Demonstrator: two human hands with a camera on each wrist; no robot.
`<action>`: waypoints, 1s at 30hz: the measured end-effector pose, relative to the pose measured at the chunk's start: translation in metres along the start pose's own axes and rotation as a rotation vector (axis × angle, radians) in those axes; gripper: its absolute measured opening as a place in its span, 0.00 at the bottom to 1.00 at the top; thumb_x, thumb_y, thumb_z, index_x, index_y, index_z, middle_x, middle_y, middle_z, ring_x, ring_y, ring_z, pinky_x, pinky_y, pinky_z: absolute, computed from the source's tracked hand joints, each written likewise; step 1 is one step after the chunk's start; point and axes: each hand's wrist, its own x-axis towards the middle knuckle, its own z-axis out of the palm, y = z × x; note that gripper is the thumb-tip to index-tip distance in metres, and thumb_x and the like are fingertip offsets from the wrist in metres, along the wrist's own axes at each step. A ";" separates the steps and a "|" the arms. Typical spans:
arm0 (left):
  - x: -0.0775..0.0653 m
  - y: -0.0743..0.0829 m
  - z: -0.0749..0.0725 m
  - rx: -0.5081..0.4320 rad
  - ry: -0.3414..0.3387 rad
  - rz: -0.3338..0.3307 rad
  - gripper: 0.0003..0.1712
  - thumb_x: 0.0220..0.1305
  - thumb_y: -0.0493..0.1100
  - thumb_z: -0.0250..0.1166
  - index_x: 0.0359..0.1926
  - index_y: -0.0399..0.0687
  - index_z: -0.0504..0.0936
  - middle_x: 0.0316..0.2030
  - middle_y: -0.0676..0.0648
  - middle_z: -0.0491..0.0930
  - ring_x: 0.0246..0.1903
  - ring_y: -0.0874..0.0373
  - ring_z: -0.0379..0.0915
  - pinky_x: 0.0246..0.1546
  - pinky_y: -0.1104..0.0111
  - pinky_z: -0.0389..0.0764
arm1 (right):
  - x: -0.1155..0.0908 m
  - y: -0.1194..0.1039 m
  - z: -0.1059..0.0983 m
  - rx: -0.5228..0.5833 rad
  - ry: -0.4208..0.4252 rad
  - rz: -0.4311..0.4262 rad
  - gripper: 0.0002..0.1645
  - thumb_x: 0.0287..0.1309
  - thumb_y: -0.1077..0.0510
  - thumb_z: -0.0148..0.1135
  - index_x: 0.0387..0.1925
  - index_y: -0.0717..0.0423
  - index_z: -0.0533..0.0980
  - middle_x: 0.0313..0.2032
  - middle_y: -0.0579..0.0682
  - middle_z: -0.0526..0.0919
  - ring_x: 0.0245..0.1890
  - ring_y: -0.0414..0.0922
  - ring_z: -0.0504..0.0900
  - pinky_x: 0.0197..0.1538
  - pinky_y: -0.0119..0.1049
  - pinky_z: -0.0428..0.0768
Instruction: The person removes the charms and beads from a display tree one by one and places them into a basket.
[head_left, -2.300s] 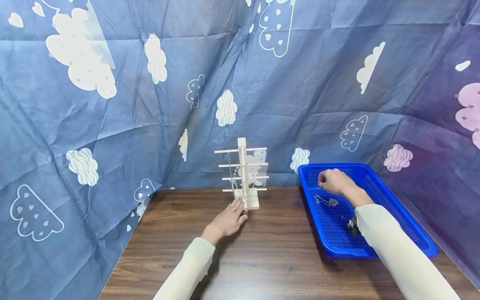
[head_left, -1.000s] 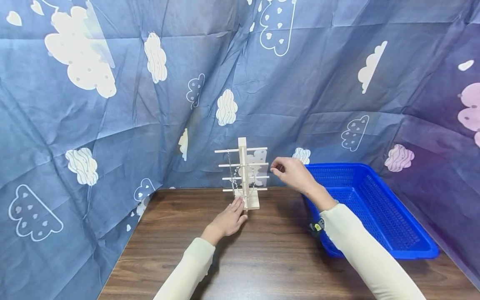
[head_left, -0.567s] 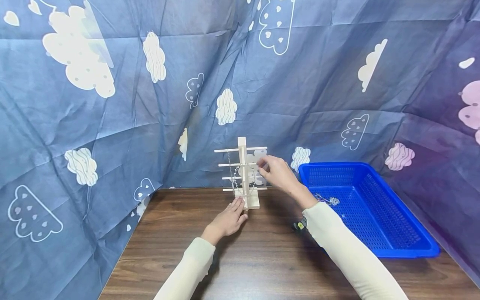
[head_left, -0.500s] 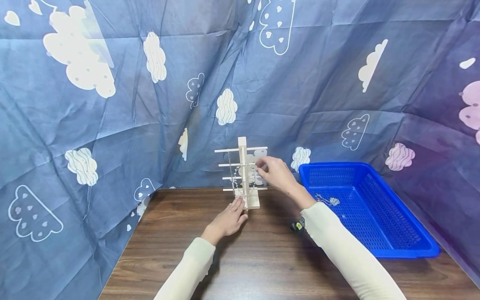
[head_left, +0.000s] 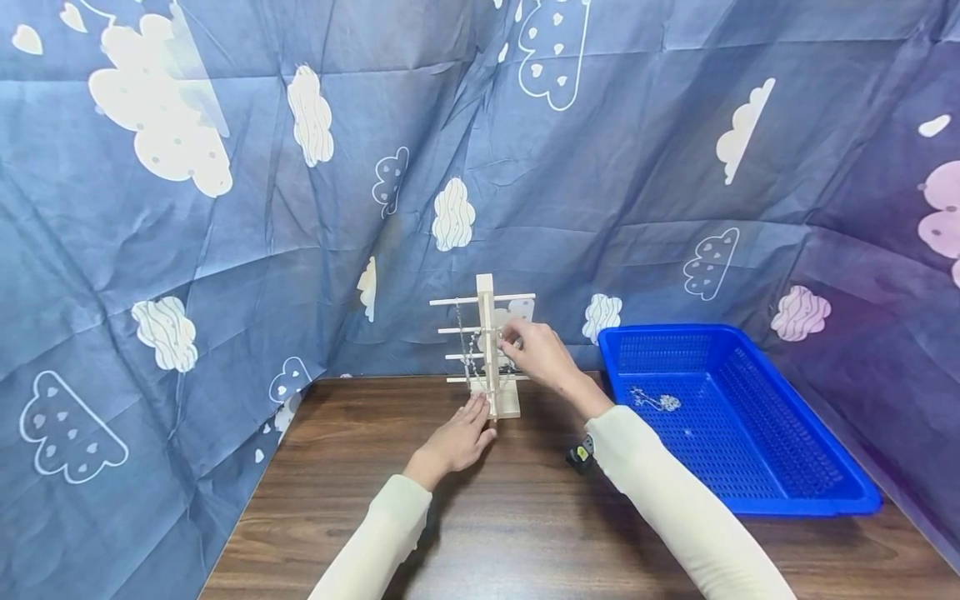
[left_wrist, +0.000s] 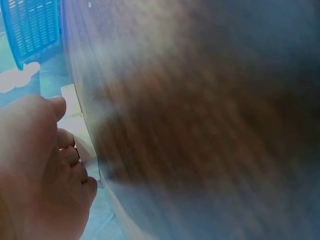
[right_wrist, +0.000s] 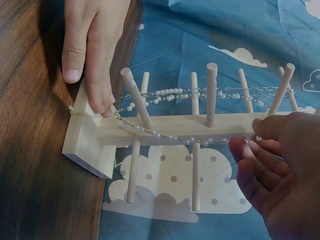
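A pale wooden jewelry stand with several pegs stands at the table's back edge. My left hand rests straight fingers on its base, which the right wrist view shows closely. On the stand's right side, my right hand pinches a pearl-beaded necklace between thumb and forefinger. This strand runs along the post toward the base, where a gold-coloured end lies. Other beaded necklaces hang from pegs on the far side. In the left wrist view, the left hand hides part of the base.
To the right sits a blue plastic basket with a silvery necklace inside. A cloud-patterned blue cloth hangs behind the brown wooden table. A small dark wrist device juts below the right sleeve.
From above the basket, my right hand has moved left to the stand, and over the last half second slightly further left and down. My left hand has stayed on the base.
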 end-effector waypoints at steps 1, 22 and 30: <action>0.000 0.001 -0.001 -0.001 -0.002 0.001 0.37 0.86 0.52 0.46 0.82 0.30 0.55 0.84 0.33 0.50 0.85 0.40 0.46 0.85 0.49 0.57 | 0.000 0.000 0.000 -0.001 0.005 0.000 0.08 0.72 0.53 0.68 0.45 0.52 0.85 0.40 0.52 0.93 0.36 0.50 0.90 0.42 0.48 0.89; 0.000 0.002 0.000 0.011 0.002 -0.001 0.37 0.87 0.53 0.45 0.82 0.31 0.56 0.84 0.34 0.50 0.85 0.41 0.47 0.85 0.50 0.57 | -0.002 0.004 0.000 -0.015 0.077 -0.066 0.06 0.71 0.55 0.69 0.39 0.53 0.87 0.35 0.51 0.91 0.33 0.50 0.87 0.41 0.49 0.85; -0.001 0.002 0.000 0.019 -0.001 -0.004 0.37 0.86 0.53 0.46 0.82 0.31 0.56 0.84 0.34 0.50 0.85 0.41 0.47 0.85 0.50 0.57 | -0.003 0.003 -0.002 -0.003 0.083 -0.077 0.07 0.72 0.56 0.67 0.40 0.54 0.87 0.36 0.51 0.91 0.34 0.50 0.86 0.43 0.49 0.85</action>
